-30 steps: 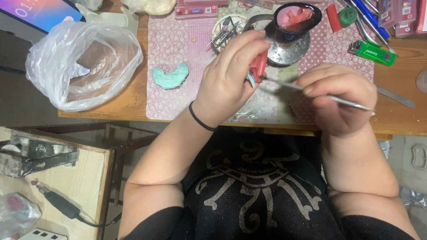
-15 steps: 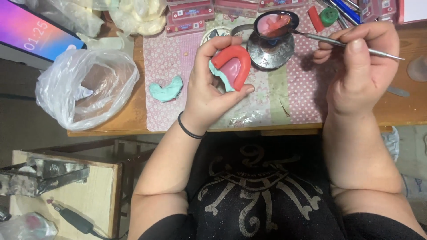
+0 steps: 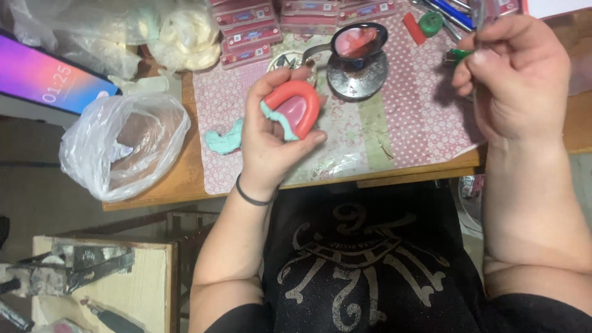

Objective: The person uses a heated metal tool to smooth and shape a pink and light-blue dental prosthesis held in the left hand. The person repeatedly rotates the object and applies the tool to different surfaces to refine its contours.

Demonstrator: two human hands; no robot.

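My left hand [image 3: 271, 139] holds a horseshoe-shaped dental cast [image 3: 293, 108], red wax over a teal base, palm up above the table's front edge. My right hand [image 3: 515, 77] is raised at the upper right, closed on a thin metal tool [image 3: 480, 18] whose shaft points up and is partly hidden by my fingers. A small round dish with pink wax [image 3: 359, 40] stands on a metal stand [image 3: 356, 74] between my hands. A second teal cast [image 3: 223, 139] lies on the patterned cloth [image 3: 407, 123] just left of my left hand.
A crumpled clear plastic bag [image 3: 120, 148] sits at the table's left end, with a lit phone [image 3: 52, 83] behind it. Red boxes [image 3: 259, 31], a green lighter [image 3: 456, 55] and pens lie along the back. A low wooden stand with tools [image 3: 105, 277] is at lower left.
My left hand turned the cast from near my right hand to palm up. My right hand with the tool moved away to the right and upward, apart from the cast.
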